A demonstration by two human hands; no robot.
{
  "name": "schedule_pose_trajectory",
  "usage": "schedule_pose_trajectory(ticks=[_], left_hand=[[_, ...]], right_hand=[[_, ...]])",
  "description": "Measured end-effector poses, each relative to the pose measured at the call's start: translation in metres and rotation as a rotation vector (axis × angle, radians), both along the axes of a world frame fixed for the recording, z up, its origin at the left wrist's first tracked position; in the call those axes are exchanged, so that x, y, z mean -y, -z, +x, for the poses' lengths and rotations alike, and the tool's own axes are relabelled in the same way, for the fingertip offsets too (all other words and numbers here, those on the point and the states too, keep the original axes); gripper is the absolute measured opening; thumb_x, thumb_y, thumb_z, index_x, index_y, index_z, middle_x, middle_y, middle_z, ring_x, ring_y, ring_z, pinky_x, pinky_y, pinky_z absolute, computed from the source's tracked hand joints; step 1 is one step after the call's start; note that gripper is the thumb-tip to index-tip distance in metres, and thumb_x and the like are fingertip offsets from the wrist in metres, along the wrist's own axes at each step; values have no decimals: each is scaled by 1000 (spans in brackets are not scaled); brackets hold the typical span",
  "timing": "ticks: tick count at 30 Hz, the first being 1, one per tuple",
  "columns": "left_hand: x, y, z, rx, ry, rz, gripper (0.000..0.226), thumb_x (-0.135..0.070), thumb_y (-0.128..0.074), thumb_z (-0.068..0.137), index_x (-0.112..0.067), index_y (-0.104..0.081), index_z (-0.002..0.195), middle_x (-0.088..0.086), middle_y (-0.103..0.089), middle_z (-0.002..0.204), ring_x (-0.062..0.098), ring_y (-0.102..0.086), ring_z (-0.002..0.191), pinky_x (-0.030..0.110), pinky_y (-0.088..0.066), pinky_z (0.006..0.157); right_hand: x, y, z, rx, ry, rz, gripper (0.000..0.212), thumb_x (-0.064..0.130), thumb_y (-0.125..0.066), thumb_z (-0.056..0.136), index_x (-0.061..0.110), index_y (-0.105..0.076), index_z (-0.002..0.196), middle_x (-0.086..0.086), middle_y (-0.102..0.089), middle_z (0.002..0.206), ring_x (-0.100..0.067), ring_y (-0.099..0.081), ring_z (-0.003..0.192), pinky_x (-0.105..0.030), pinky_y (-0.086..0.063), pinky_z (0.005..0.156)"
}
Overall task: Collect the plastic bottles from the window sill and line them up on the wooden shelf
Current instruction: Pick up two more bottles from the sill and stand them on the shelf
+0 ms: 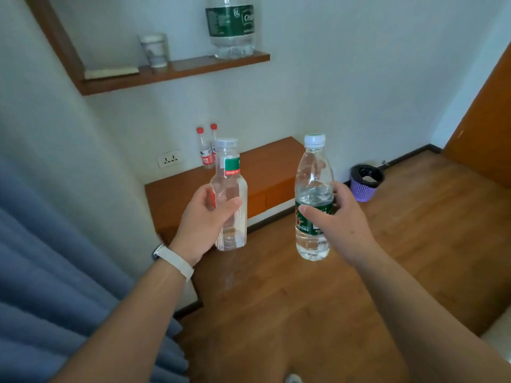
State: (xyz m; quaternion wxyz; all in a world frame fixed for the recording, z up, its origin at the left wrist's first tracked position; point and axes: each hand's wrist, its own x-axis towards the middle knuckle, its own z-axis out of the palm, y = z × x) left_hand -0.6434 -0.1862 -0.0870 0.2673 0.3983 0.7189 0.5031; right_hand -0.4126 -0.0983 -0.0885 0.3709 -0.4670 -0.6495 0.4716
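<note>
Currently mid-carry, both hands loaded. Left hand (210, 217) wrapped around the middle of a square-sided clear bottle (229, 200), apparently empty, white cap on. Right hand (336, 217) closed on the green label band of a round water bottle (313, 200), partly filled, held upright. Both aloft above the wood floor (304, 313), short of the low wooden shelf (271, 158). Two red-capped bottles (206, 149) already standing at the shelf's back edge, near its left end, against the wall.

Risks, as judged: empty square bottle light and easily tipped if set down crooked or released early. Crowding the red-capped pair could knock them over like skittles. Heavier round bottle could slip on its slick label. Front edge close; overhang would mean a drop.
</note>
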Motion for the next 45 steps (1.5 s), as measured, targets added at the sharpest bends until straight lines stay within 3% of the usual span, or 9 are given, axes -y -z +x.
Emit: schedule_pose_trajectory(ticks=[3,7,12,15,18,22,29,35,45], left_hand=[[-43,-9,19,-74,68,30,53,-42,-70,86,-33,-50,134,-17,-61,121,8,-60,111,25,-49,89],[-91,-14,24,-106,67,40,52,-45,-70,87,-34,-50,134,-17,-62,122,8,-60,110,26,-48,91],[-128,-5,26,-74,40,9,49,-45,-68,89,-33,-49,133,-19,-60,120,5,-58,103,19,-43,80],[-152,-6,16,-57,17,15,49,-44,-68,89,-32,-50,133,-16,-61,121,9,-59,107,24,-45,86],[-171,1,2,-52,12,10,49,-47,-68,88,-34,-51,132,-18,-62,118,8,-60,106,20,-46,81],[-195,16,-26,-17,-2,6,47,-45,-68,88,-31,-53,130,-16,-64,116,8,-62,104,18,-47,78],[-269,39,-92,72,0,27,40,-42,-70,88,-31,-57,124,-13,-68,111,10,-65,102,26,-53,84],[-336,49,-164,127,4,29,41,-49,-67,88,-36,-56,125,-17,-66,115,7,-65,103,19,-50,73],[-396,58,-236,189,44,36,30,-41,-67,90,-36,-57,118,-17,-68,109,2,-68,94,11,-51,58]], right_hand=[[-41,-1,11,22,-10,1,52,31,-79,81,33,-50,124,13,-63,108,-6,-62,98,-27,-52,77],[-87,-5,15,16,-25,3,52,31,-79,81,35,-48,123,15,-62,108,-5,-62,97,-24,-52,75],[-126,-2,16,27,-34,-3,54,31,-79,82,33,-47,125,14,-61,109,-5,-61,98,-21,-50,73],[-151,-3,11,21,-40,-8,55,30,-79,81,32,-48,127,13,-62,109,-6,-62,99,-24,-51,75],[-175,2,-2,14,-35,-7,53,31,-80,80,31,-50,124,11,-64,107,-8,-63,97,-26,-52,75],[-206,9,-31,27,-49,-18,54,29,-80,80,30,-50,125,11,-64,106,-6,-63,95,-23,-50,70],[-285,15,-97,67,-21,-10,49,29,-81,79,33,-52,120,11,-67,102,-7,-67,92,-31,-54,78],[-351,8,-171,135,-34,21,50,27,-81,78,34,-51,118,11,-68,100,-4,-67,90,-27,-53,76],[-419,11,-250,139,-52,-13,51,28,-80,80,30,-49,121,6,-65,107,-11,-66,94,-22,-51,69]])
